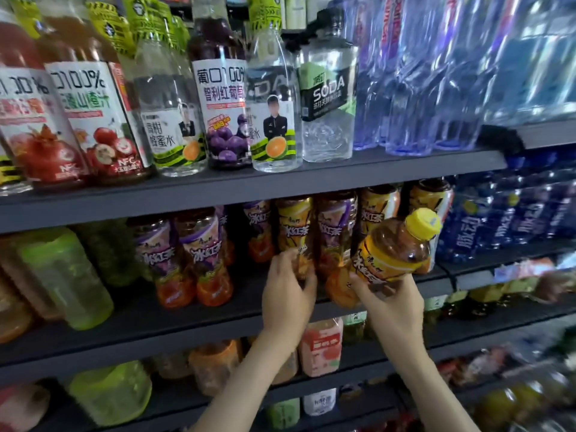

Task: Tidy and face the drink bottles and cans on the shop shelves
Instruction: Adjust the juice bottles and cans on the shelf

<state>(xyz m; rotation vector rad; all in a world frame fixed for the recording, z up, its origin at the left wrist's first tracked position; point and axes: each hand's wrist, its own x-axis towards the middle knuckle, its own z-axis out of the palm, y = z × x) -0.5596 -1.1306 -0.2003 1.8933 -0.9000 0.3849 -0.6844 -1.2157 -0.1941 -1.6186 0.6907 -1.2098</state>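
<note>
Glossy clear plastic tea bottle [393, 248] with yellow cap; matt grey shelf [218, 188].

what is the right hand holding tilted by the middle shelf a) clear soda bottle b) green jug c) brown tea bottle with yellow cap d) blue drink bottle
c: the right hand grips the brown plastic tea bottle with a yellow cap, tilted to the right; the left hand holds a yellow-labelled tea bottle on the shelf.
</note>
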